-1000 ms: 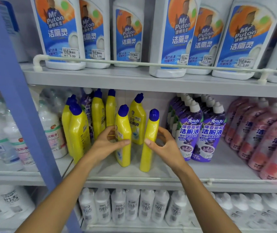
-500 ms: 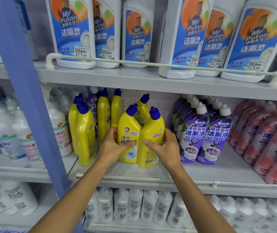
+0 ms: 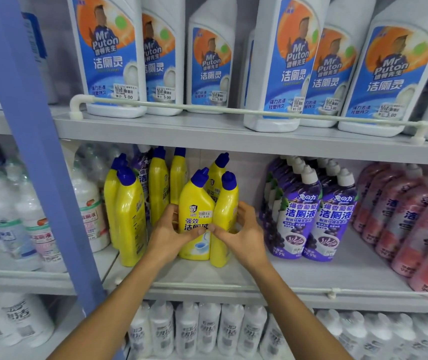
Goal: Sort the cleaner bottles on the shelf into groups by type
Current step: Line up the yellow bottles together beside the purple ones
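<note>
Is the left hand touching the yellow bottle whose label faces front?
Touching. Head view: the left hand wraps the front-facing yellow bottle, thumb across its label; the right hand grips the side-on yellow bottle.

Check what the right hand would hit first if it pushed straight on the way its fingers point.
The edge-on yellow bottle: the right hand curls round it, fingers pointing left and into the shelf. Next in line, probably the front-facing yellow bottle in the left hand; depth is unclear.
</note>
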Demonstrator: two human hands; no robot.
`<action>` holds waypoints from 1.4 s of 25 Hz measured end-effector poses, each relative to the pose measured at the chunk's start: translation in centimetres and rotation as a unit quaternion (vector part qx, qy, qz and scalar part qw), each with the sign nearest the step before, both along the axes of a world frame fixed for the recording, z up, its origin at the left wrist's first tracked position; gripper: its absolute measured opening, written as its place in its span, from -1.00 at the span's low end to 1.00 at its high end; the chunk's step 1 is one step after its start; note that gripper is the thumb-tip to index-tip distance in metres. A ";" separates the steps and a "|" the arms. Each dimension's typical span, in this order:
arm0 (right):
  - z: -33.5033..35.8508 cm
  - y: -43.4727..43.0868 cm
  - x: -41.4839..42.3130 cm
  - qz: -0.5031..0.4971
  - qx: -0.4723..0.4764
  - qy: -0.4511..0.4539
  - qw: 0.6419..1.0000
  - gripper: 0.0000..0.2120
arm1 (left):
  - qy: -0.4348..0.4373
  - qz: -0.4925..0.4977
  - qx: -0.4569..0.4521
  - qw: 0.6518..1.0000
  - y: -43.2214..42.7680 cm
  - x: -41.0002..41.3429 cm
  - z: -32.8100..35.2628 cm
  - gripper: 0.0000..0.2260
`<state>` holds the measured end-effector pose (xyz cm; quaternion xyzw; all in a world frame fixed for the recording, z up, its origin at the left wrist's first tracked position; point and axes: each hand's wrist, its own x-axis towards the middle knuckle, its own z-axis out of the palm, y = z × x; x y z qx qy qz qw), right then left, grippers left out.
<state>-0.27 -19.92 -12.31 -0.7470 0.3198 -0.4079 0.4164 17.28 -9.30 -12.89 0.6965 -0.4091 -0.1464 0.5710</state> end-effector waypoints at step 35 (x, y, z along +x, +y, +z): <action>6.0 -8.9 4.8 0.026 0.109 -0.246 0.963 -0.47 | -0.065 0.193 0.022 0.979 3.3 -0.7 -0.8 -0.46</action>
